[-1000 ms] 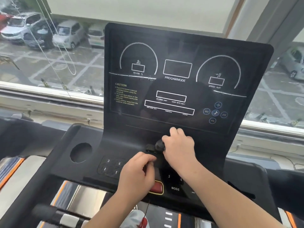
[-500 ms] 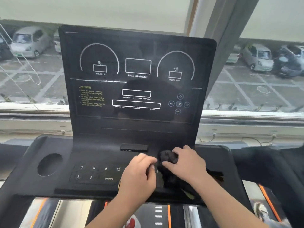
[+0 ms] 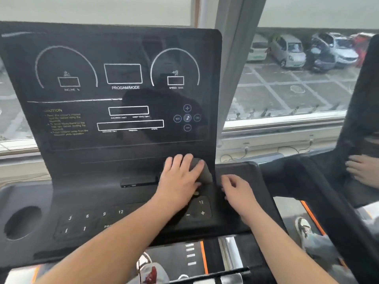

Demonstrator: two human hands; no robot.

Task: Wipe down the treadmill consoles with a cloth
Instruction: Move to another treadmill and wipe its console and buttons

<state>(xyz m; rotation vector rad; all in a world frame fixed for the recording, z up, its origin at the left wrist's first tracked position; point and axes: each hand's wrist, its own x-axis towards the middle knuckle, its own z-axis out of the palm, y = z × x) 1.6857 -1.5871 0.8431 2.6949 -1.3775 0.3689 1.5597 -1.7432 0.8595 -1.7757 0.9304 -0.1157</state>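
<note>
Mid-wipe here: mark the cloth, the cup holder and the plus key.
cloth (image 3: 206,173): head view, its exposed grey bulge.
cup holder (image 3: 22,222): head view, middle of the recess.
plus key (image 3: 202,212): head view, its white plus sign.

The left forearm (image 3: 114,238) runs up from the lower left. The left hand (image 3: 180,179) lies palm down and pressed flat, its fingers (image 3: 180,160) straight, close together and pointing away from the body, with the thumb out to the right. The right forearm (image 3: 283,242) comes up from the lower right. The right hand (image 3: 238,191) sits just beside the left, a little nearer the body and not touching it, palm down, with loosely bent, relaxed fingers (image 3: 227,181) turned leftward.
</note>
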